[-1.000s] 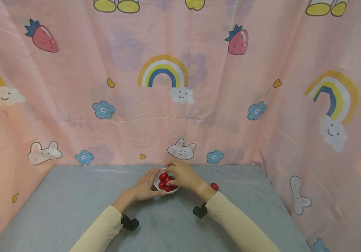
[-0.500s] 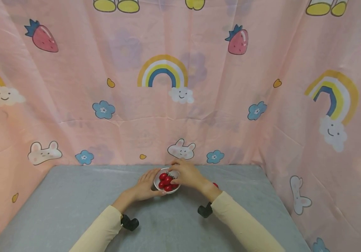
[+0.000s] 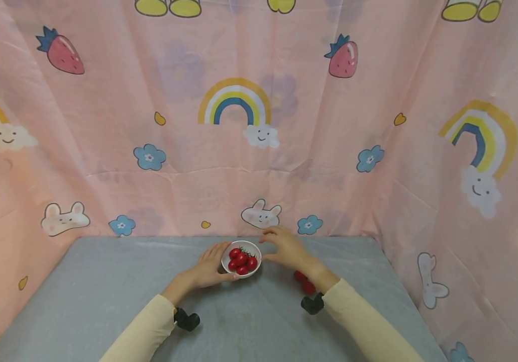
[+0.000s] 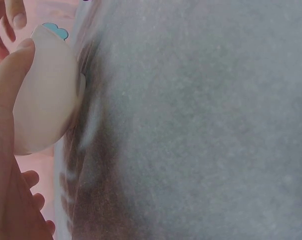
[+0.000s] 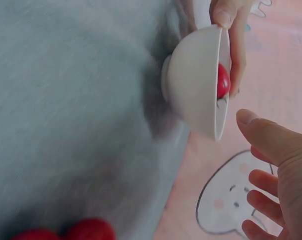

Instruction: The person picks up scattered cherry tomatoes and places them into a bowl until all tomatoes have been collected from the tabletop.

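Note:
A small white bowl [image 3: 259, 247] stands upright near the table's back edge, with several red cherry tomatoes [image 3: 241, 259] inside; some show green stems. My left hand [image 3: 204, 269] holds the bowl from its left side, the thumb at the near rim and the fingers along the far left side. Just right of the bowl hovers my right hand [image 3: 288, 250], its fingers loosely spread and nothing between them. In the right wrist view, my right thumb [image 5: 260, 131] is apart from the bowl's rim. Two loose tomatoes [image 3: 308, 287] lie on the table beside my right wrist.
A grey cloth covers the table [image 3: 236, 322]. Behind it and at both sides hangs a pink printed curtain [image 3: 186, 191]. Black wrist cameras [image 3: 187, 320] sit on both wrists.
My right hand has drawn back from inside the bowl toward the right, letting go of a tomato there. Two tomatoes on the table now show beside that wrist. My left hand stays on the bowl.

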